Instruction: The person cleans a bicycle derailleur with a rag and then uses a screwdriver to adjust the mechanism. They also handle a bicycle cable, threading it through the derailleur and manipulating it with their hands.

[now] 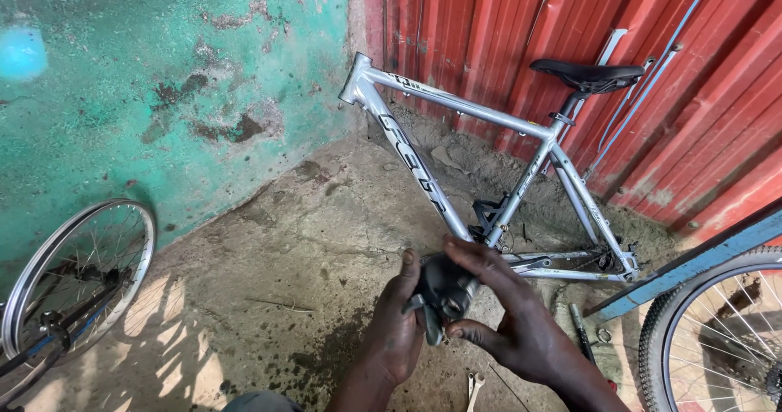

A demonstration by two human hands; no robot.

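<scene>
Both my hands hold a small dark bicycle part (444, 291), a black and grey lever-like piece, low in the middle of the head view. My left hand (397, 330) grips it from the left side, thumb up against it. My right hand (509, 318) wraps it from the right, fingers over its top and thumb under it. Just beyond my hands a silver bicycle frame (456, 106) without wheels leans against the wall, its black saddle (588, 74) at the upper right.
A bare spoked rim (77, 273) leans on the green wall at left. A wheel with a tyre (717, 330) and a blue bar (692, 265) stand at right. Red corrugated sheeting (652, 70) backs the frame. A small spanner (474, 387) lies on the concrete.
</scene>
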